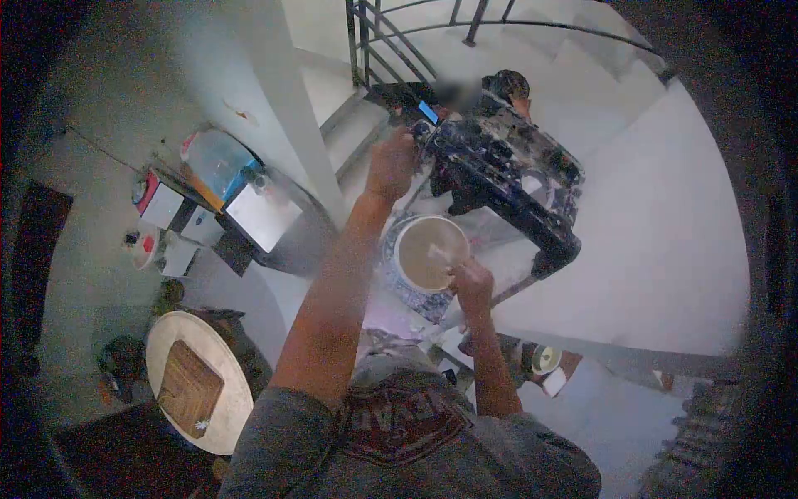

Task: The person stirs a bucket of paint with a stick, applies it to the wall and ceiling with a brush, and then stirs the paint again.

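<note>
A dark, stained appliance (507,170) with a blue label stands tilted on the surface in front of me. My left hand (393,165) reaches to its near left corner, with the fingers closed around the edge there. Below it, a white round tub (396,270) holds cloudy beige liquid (422,262) and sits on a blue-and-white patterned cloth (420,306). My right hand (472,284) is closed at the tub's right rim. A small pale thing (438,252) extends from its fingers over the liquid; I cannot tell what it is.
Curved white stairs (573,75) with a dark metal railing (532,25) rise behind the appliance. On the left, boxes and a clear blue-trimmed container (220,162) are stacked. A round pale table (237,387) bears a brown woven mat (189,387). Small items lie at lower right, including a round green-rimmed thing (545,359).
</note>
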A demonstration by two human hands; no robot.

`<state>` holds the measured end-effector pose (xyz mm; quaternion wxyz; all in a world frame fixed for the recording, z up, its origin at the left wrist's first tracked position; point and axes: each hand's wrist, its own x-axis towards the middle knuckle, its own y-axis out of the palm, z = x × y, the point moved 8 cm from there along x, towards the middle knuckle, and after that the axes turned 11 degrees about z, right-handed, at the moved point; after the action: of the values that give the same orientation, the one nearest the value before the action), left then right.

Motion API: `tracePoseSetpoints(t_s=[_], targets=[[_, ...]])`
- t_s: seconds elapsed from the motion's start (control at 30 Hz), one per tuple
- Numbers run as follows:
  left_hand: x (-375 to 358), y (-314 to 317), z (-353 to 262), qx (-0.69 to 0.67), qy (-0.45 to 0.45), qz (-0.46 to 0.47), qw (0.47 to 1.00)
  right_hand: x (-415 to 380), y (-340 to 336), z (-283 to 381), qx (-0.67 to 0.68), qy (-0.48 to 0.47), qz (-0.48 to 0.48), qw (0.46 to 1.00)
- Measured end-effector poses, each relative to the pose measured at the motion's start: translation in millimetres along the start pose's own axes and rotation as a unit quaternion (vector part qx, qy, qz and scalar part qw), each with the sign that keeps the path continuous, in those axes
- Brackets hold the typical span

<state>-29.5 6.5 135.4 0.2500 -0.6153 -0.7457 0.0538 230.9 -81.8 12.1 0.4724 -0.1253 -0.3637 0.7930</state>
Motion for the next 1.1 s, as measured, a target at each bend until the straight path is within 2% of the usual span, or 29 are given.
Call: tracePoseSetpoints(t_s=[0.07,0.1,0.13,0.17,0.2,0.23,0.27,0.3,0.33,0.37,0.43,0.5,0.57,0.63,0.67,0.73,0.77,0.83,0.87,0.9,0.97,1.0,1.03,1.07,1.1], targets=[[-5,-5,-15,-0.013,0.062,-0.055,0.996,-15,-10,3,0.09,0.089,-0.009,0.992],[-1,-4,-8,-0.015,0.064,-0.051,0.997,-22,-4,-2,0.089,0.092,-0.013,0.992],[2,-4,2,0.045,0.082,-0.052,0.994,-32,-2,4,-0.083,0.018,-0.082,0.993],[2,-1,6,0.103,0.1,-0.051,0.988,-44,7,15,-0.254,-0.052,-0.145,0.955],[-1,2,3,0.097,0.102,-0.045,0.989,-40,21,-5,-0.115,-0.006,-0.107,0.988],[-11,0,-16,0.225,0.175,-0.098,0.953,-41,21,-4,-0.121,-0.003,-0.108,0.987],[-21,2,-34,0.35,0.244,-0.15,0.892,-39,27,-13,-0.062,0.05,-0.079,0.994],[-18,0,-36,0.347,0.249,-0.149,0.892,-36,34,-21,-0.002,0.102,-0.052,0.993],[-10,-4,-23,0.211,0.206,-0.109,0.949,-35,27,-12,-0.01,0.062,-0.099,0.993],[-4,-3,-9,0.068,0.156,-0.063,0.983,-37,26,-7,-0.012,0.068,-0.102,0.992],[-3,1,-3,0.043,0.162,-0.049,0.985,-40,15,-1,0.052,0.08,-0.126,0.987],[-1,3,4,0.018,0.166,-0.038,0.985,-42,8,10,-0.007,0.079,-0.141,0.987],[0,-2,8,-0.018,0.08,-0.018,0.996,-41,9,23,-0.063,0.077,-0.149,0.984],[-2,-7,-1,-0.052,0.092,-0.003,0.994,-40,15,31,0.018,0.09,-0.201,0.975],[-1,-4,-6,-0.082,0.104,0.011,0.991,-36,19,26,0.016,0.092,-0.204,0.974],[-6,-6,-11,-0.065,0.098,0.023,0.993,-23,54,-1,0.004,0.176,-0.087,0.981],[-1,-8,-11,-0.043,0.098,0.026,0.994,-21,58,-13,0.002,0.174,-0.09,0.981],[2,-7,-7,-0.048,0.114,0.02,0.992,-18,61,-18,-0.123,0.113,-0.083,0.982],[0,-7,-6,-0.056,0.13,0.021,0.99,-15,52,-7,-0.041,0.238,-0.072,0.968],[2,-5,-3,-0.058,0.134,0.023,0.989,-13,46,3,-0.042,0.239,-0.077,0.967],[3,-3,5,-0.032,0.097,0.027,0.994,-15,32,29,-0.043,0.142,-0.149,0.978],[4,-2,5,-0.033,0.1,0.027,0.994,-19,38,17,-0.044,0.141,-0.151,0.977],[4,0,10,-0.035,0.083,0.025,0.996,-19,59,11,-0.229,0.1,-0.085,0.964],[1,2,15,-0.036,0.066,0.024,0.997,-14,78,24,-0.404,0.056,-0.016,0.913],[-2,3,17,-0.035,0.069,0.024,0.997,-19,83,30,-0.404,0.056,-0.02,0.913]])
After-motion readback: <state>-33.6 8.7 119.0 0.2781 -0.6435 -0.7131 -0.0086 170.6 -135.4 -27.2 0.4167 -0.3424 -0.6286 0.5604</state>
